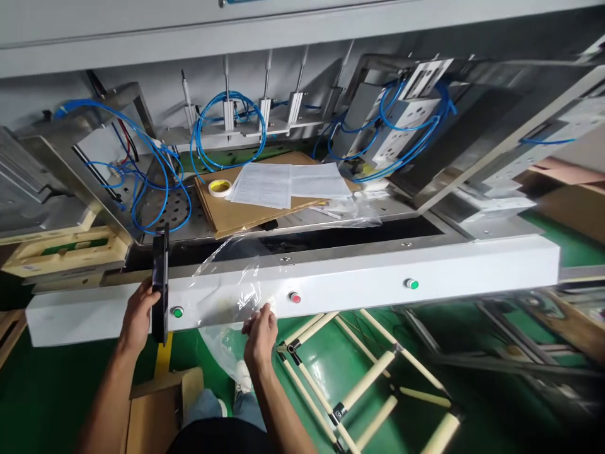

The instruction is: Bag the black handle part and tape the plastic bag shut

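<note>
1 blk bar (161, 268), long axis approx. vert. in view, clasped in my L hand (137, 318); 1 clr bag (248, 293), bar's R side, by my R hand (261, 337), half-curled, hold unclear.

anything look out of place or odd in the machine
Yes: a tape roll, crooked paper sheets and cardboard lie inside the machine, looking more like clutter than parts. Blue tubing loops loosely around them. Nothing looks plainly spilled or damaged.

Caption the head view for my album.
A black part in the left hand, a clear plastic bag at the right hand.
</note>
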### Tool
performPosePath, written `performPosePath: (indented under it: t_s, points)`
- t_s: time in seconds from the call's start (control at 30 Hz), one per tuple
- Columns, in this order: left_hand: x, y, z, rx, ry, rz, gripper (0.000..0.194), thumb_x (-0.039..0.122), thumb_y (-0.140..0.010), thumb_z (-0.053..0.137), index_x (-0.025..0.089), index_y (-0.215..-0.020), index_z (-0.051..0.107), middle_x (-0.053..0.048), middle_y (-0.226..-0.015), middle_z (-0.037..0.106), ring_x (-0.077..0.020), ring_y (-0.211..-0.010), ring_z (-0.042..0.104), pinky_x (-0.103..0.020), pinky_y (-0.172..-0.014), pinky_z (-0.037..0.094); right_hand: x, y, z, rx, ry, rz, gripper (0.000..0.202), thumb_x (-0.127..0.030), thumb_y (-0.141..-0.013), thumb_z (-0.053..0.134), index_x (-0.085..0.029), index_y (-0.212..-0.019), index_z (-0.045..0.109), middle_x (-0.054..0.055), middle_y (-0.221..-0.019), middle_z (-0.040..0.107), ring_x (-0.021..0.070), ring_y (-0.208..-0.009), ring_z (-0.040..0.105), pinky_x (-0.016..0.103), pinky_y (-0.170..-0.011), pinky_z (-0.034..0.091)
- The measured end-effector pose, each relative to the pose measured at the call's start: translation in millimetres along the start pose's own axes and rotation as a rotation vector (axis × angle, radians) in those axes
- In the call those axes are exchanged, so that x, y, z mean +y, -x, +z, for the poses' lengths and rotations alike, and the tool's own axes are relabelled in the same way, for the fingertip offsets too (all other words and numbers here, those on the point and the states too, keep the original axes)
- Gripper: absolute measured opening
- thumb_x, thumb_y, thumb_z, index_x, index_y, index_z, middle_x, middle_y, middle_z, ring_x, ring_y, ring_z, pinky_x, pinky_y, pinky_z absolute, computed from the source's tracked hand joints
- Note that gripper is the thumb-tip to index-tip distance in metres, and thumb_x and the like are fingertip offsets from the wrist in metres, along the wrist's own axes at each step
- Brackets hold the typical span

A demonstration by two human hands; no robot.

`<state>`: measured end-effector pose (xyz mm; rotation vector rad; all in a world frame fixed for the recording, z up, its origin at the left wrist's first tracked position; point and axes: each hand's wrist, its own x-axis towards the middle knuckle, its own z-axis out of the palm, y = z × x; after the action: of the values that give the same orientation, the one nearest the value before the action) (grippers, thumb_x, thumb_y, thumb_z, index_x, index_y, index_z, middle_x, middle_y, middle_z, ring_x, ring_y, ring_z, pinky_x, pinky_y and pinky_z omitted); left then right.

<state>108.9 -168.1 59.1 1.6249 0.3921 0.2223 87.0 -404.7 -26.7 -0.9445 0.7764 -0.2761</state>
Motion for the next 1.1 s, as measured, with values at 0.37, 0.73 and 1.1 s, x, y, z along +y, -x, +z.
performPosePath:
  t_s: [0.37, 0.73, 1.1]
  points:
    - [-42, 42, 16.9, -0.157, 0.156, -0.167, 0.053, 0.054, -0.074, 0.056, 0.020, -0.113, 0.070, -0.010, -0.099, 0.078, -0.0344, -0.105, 0.075, -0.045, -0.086, 0.060, 30, 18, 27, 0.131, -0.060, 0.070, 0.046, -0.073, -0.091, 0.049, -0.027, -0.089, 0.045, -0.011, -0.061, 0.050, 0.0136, -0.047, 0.061, 0.029, -0.051, 0.055]
    - [-24, -62, 38.8, -0.142, 0.516, -0.189, 0.030, 0.038, -0.063, 0.072, 0.019, -0.086, 0.069, -0.004, -0.080, 0.078, -0.0265, -0.082, 0.076, -0.037, -0.081, 0.058, 32, 23, 44, 0.005, -0.025, 0.091, 0.066, -0.082, -0.072, 0.072, -0.021, -0.094, 0.057, 0.002, -0.083, 0.076, 0.0210, -0.075, 0.078, 0.031, -0.068, 0.059]
    - [-14, -87, 44.2, -0.147, 0.661, -0.241, 0.023, 0.038, -0.062, 0.071, 0.019, -0.075, 0.068, -0.004, -0.069, 0.073, -0.0281, -0.081, 0.076, -0.032, -0.067, 0.052, 6, 9, -1, -0.058, 0.916, -0.805, 0.038, -0.058, -0.096, 0.063, -0.021, -0.106, 0.066, 0.008, -0.100, 0.069, 0.0257, -0.096, 0.066, 0.043, -0.090, 0.055]
